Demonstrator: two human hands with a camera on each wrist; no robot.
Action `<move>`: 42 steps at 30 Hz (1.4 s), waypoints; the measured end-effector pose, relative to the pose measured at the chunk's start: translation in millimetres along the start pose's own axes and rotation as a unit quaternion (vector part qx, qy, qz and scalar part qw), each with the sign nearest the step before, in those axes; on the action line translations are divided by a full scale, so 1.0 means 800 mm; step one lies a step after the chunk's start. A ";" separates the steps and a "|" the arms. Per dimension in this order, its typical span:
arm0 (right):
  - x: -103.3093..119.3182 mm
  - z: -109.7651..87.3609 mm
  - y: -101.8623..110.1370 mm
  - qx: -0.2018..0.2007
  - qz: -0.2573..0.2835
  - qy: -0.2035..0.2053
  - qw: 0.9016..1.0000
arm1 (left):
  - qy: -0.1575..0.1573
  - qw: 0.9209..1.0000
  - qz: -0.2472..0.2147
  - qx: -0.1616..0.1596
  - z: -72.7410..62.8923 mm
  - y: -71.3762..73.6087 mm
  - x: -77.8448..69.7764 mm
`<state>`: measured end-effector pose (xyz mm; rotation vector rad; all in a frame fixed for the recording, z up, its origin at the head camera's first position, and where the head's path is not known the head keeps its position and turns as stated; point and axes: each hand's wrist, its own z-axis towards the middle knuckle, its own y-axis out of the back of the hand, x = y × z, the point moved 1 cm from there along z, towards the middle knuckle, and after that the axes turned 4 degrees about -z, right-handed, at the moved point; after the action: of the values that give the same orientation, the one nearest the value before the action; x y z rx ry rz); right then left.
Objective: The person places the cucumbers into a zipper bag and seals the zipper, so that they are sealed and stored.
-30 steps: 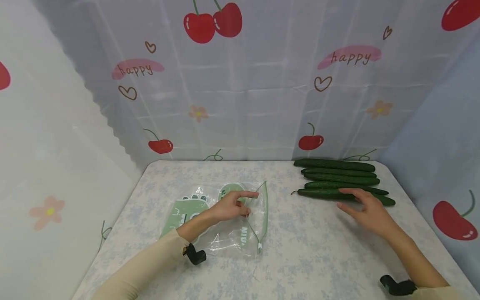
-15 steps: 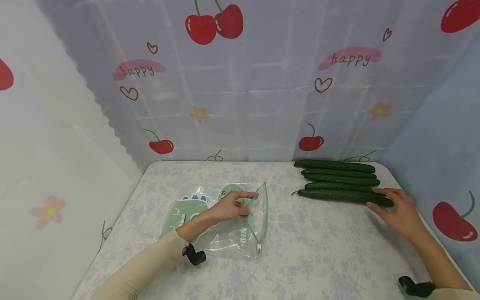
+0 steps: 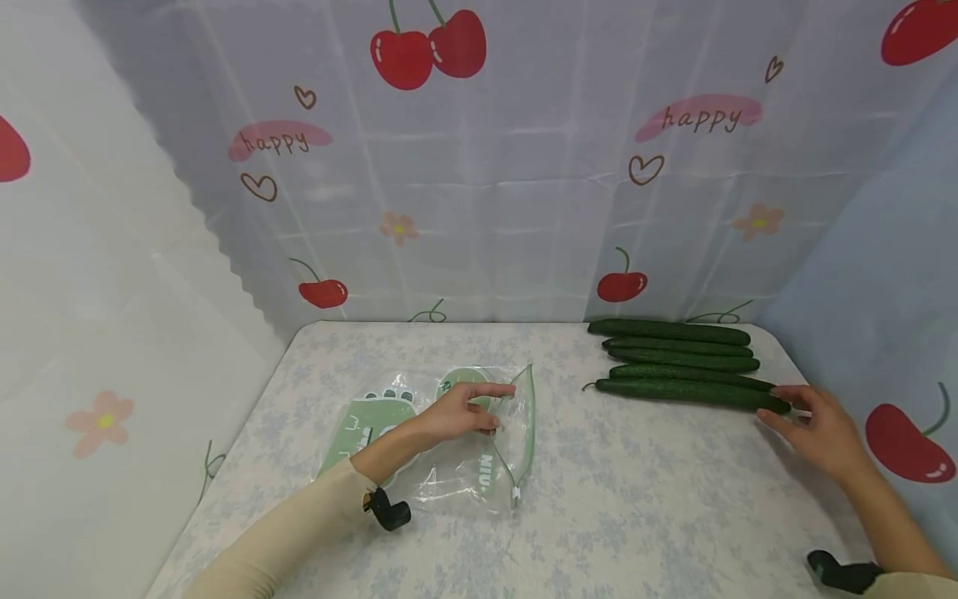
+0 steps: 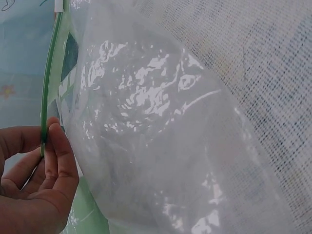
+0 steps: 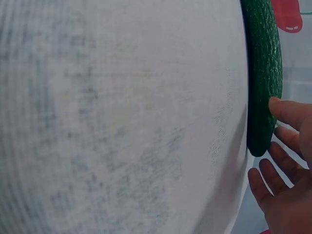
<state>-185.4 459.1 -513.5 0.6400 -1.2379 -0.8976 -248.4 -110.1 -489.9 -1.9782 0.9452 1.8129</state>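
Note:
A clear zip bag (image 3: 449,478) with green print lies at the centre left, its mouth facing right and parted. My left hand (image 3: 458,414) pinches the bag's green zip strip (image 4: 47,83) between thumb and fingers; the white slider (image 3: 516,493) is at the mouth's near corner. To the right, my right hand (image 3: 823,433) is at the right end of the nearest cucumber (image 3: 688,393). In the right wrist view the thumb tip overlaps this cucumber (image 5: 264,68), and the other fingers spread loosely beyond its end. The cucumber lies flat on the table.
Several more cucumbers (image 3: 674,331) lie side by side behind the nearest one, at the back right of the cloth-covered table (image 3: 599,516). A cherry-patterned curtain (image 3: 509,208) hangs along the back edge and both sides.
My right hand has moved right, along the nearest cucumber to its right end. The left hand keeps its hold on the bag and stays in place.

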 end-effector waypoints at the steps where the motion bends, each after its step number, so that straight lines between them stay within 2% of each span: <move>1: -0.001 0.000 0.000 0.002 0.000 -0.001 1.000 | 0.000 1.000 -0.002 0.000 0.000 0.001 0.000; 10: -0.013 0.004 0.002 0.045 -0.023 -0.049 0.997 | -0.012 1.000 -0.003 0.002 -0.003 0.001 -0.001; 21: -0.029 0.009 -0.002 0.037 -0.039 -0.061 0.997 | -0.017 1.000 0.015 -0.002 -0.006 -0.001 -0.004; 27: -0.032 0.009 0.000 0.046 -0.033 -0.069 0.996 | -0.014 1.000 0.017 -0.003 -0.008 -0.001 -0.006; 36: -0.038 -0.001 0.010 0.046 0.016 -0.085 0.995 | -0.011 1.000 0.011 0.000 -0.001 0.000 -0.001; 39: -0.036 -0.003 0.014 0.052 0.056 -0.100 0.992 | -0.013 1.000 0.004 0.005 -0.001 -0.001 -0.001; 42: -0.033 -0.003 0.015 0.054 0.121 -0.124 0.983 | -0.012 1.000 0.005 0.004 0.000 0.000 0.000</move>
<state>-182.4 488.1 -517.6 0.4577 -1.5605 -0.7241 -248.2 -110.6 -489.6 -1.9456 0.9561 1.8314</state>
